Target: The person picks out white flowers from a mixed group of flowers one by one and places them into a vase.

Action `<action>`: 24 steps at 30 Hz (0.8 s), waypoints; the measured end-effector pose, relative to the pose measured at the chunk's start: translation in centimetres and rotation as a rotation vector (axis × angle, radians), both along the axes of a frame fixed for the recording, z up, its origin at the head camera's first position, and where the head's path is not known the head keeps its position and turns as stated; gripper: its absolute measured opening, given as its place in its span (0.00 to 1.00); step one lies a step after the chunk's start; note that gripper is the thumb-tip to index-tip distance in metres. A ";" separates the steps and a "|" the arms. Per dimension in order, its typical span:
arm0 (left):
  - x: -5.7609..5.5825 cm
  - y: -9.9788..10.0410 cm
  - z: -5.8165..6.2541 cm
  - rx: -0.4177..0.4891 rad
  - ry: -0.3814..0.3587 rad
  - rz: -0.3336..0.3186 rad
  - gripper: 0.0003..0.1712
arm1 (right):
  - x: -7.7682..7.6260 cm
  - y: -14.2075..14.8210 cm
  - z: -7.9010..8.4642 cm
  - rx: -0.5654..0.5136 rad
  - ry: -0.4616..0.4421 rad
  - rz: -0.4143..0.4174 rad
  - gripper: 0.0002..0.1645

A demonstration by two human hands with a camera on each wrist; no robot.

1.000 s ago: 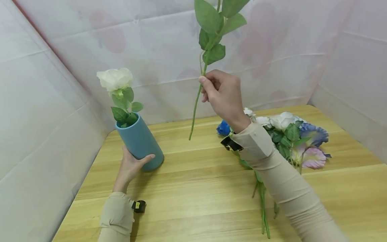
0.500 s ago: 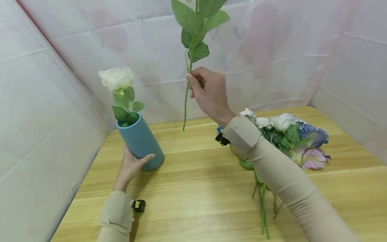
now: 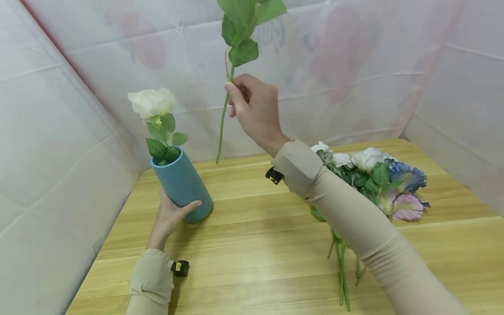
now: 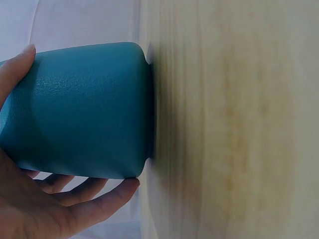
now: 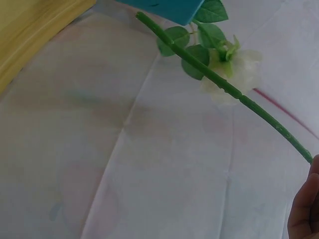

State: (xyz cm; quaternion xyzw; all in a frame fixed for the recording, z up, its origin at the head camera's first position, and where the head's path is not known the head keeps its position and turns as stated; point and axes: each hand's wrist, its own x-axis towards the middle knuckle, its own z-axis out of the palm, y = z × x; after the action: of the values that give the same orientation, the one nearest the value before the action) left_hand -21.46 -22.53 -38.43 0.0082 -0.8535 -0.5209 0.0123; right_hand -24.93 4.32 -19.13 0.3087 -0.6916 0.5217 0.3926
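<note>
A blue vase [image 3: 183, 183] stands on the left of the wooden table, holding one white rose [image 3: 151, 103] with green leaves. My left hand [image 3: 169, 218] grips the vase low on its side; in the left wrist view the thumb [image 4: 17, 69] lies on one side and the fingers on the other. Up in the air, my right hand [image 3: 257, 109] pinches a green flower stem [image 3: 222, 127] between thumb and fingertips. Leaves [image 3: 242, 35] show above that hand, while the bloom is cut off by the top of the head view. The stem's bare lower end hangs right of the vase.
A pile of artificial flowers lies on the right of the table [image 3: 244, 262]: white roses [image 3: 367, 158], a blue bloom [image 3: 407, 175] and a pink one [image 3: 408, 207], partly behind the right sleeve. Pale printed cloth walls [image 3: 189, 57] enclose the table's back and sides.
My right hand has carried the stem left and slightly up, closer to the vase. The left hand and the vase stay where they were.
</note>
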 end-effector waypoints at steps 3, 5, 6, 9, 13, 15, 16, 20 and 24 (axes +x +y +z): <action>0.0 0.0 0.0 -0.003 0.002 0.000 0.67 | 0.0 -0.5 0.4 -0.007 0.003 0.010 0.10; -0.1 0.1 0.0 -0.003 0.005 -0.001 0.68 | 0.0 -0.7 0.5 -0.013 0.008 0.007 0.10; -0.1 0.1 0.0 -0.003 0.007 -0.002 0.68 | 0.0 -0.7 0.6 -0.017 0.011 0.006 0.10; -0.2 0.1 0.0 -0.003 0.011 0.000 0.67 | 0.1 -1.0 0.7 -0.039 0.009 0.009 0.10; -0.3 0.3 -0.1 -0.001 0.009 -0.006 0.67 | 0.1 -1.6 0.9 -0.071 -0.016 0.033 0.10; -0.3 0.4 -0.1 0.002 0.008 -0.007 0.68 | 0.1 -2.0 1.0 -0.078 -0.035 0.047 0.09; -0.3 0.4 -0.1 0.001 0.007 -0.007 0.68 | 0.1 -2.2 1.0 -0.077 -0.041 0.049 0.09; -0.2 0.3 0.0 0.000 0.008 0.004 0.68 | 0.2 -3.2 1.2 -0.067 -0.060 0.058 0.09; -0.1 0.3 0.2 0.000 0.016 0.007 0.67 | 0.4 -4.0 1.5 -0.049 -0.070 0.066 0.09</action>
State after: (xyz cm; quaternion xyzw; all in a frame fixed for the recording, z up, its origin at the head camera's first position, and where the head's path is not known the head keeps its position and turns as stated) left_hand -21.54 -22.26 -38.26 0.0069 -0.8532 -0.5211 0.0211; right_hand -24.58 0.36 -17.61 0.3031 -0.6814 0.5616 0.3584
